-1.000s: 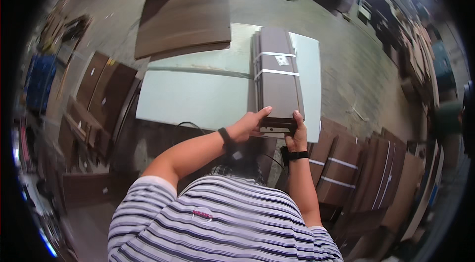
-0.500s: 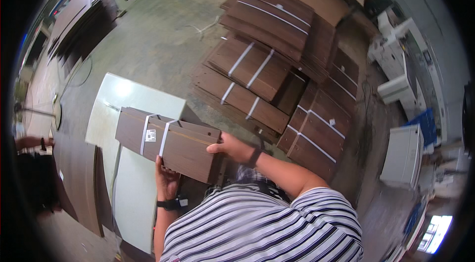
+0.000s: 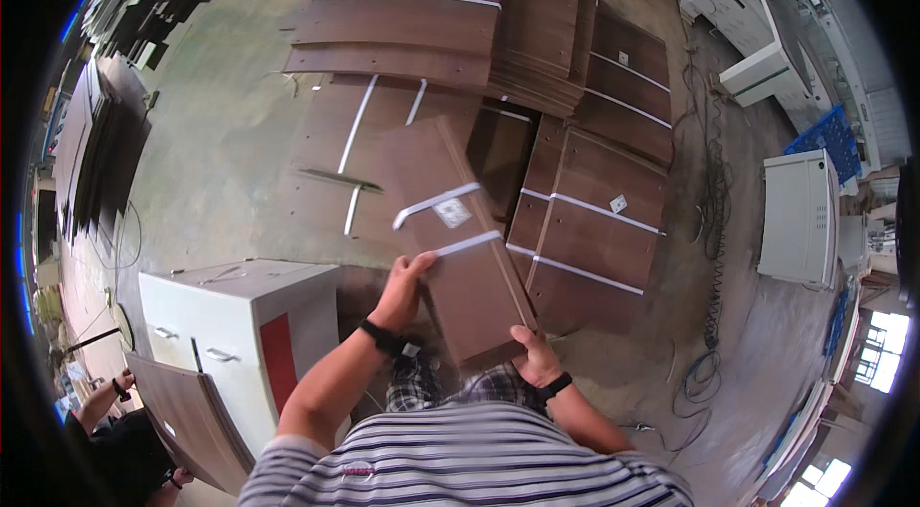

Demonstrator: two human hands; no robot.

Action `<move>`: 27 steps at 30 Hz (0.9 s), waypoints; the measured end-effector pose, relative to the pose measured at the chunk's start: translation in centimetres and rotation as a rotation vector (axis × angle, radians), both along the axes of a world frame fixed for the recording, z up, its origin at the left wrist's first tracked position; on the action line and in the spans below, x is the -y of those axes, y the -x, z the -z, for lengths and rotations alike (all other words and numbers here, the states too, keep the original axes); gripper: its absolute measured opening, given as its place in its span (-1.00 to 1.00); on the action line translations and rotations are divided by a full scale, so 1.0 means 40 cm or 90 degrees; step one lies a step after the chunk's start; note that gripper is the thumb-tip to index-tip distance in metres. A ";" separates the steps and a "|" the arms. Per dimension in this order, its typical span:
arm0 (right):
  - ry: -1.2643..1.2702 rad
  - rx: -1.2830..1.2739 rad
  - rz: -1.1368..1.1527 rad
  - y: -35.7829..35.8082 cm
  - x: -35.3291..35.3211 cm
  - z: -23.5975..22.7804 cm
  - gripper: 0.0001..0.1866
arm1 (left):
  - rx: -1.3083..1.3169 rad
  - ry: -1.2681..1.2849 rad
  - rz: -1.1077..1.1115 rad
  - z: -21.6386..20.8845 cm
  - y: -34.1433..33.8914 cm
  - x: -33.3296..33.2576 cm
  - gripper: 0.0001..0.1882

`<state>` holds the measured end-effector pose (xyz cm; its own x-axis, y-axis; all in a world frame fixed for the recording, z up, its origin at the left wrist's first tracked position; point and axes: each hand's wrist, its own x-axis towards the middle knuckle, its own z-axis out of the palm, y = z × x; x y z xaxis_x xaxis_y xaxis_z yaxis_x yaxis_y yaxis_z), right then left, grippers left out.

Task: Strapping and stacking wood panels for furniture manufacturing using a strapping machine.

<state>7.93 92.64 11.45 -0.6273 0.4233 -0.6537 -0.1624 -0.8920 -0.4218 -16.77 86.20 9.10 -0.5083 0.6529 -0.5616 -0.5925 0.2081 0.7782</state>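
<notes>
A bundle of long brown wood panels is in both hands, tilted, its far end toward the stacks. Two white straps bind it, and a white label shows between them. My left hand grips its left edge close to the nearer strap, thumb on top. At the near right corner, my right hand is closed on the bundle, also with its thumb on top. The fingers under the panels are hidden. Beyond the bundle lie strapped brown panels, partly covered by it.
More strapped panels are stacked far ahead and at the right. A white cabinet stands at my left. Beside it, another person holds a brown board. Cables trail along the floor right, near a white machine box.
The view has turned rightward, away from the white cabinet. The bundle has moved from above the cabinet to in front of the stacks and swung to point away from me. Both hands still hold it.
</notes>
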 end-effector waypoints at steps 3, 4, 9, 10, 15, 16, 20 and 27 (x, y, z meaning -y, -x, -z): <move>-0.014 0.040 0.099 -0.050 -0.064 0.098 -0.48 | 0.175 0.070 0.076 0.140 -0.016 -0.200 -0.47; -0.007 0.086 0.156 -0.062 -0.081 0.143 -0.52 | 0.179 0.088 0.120 0.148 -0.021 -0.266 -0.47; 0.025 0.156 0.214 -0.044 -0.171 0.362 -0.56 | 0.148 0.104 0.164 0.349 0.004 -0.437 -0.38; 0.036 0.154 0.209 -0.029 -0.174 0.396 -0.56 | 0.145 0.115 0.160 0.385 0.022 -0.450 -0.38; -0.593 0.412 -0.163 -0.093 -0.144 0.628 -0.63 | 0.135 0.105 0.247 0.465 0.041 -0.547 -0.42; -0.763 0.474 -0.305 -0.096 -0.138 0.649 -0.55 | 0.141 0.124 0.269 0.489 0.054 -0.546 -0.47; -0.790 0.405 -0.335 0.038 -0.133 0.581 -0.38 | 0.110 0.156 0.256 0.550 0.127 -0.480 -0.48; -0.522 0.343 -0.231 0.082 -0.171 0.651 -0.57 | -0.458 0.255 0.326 0.566 0.029 -0.419 -0.38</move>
<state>4.66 99.50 -14.57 -0.5156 0.7080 -0.4826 0.4473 -0.2580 -0.8564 -17.92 102.96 -13.53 -0.5249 0.7185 -0.4564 0.2331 0.6370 0.7348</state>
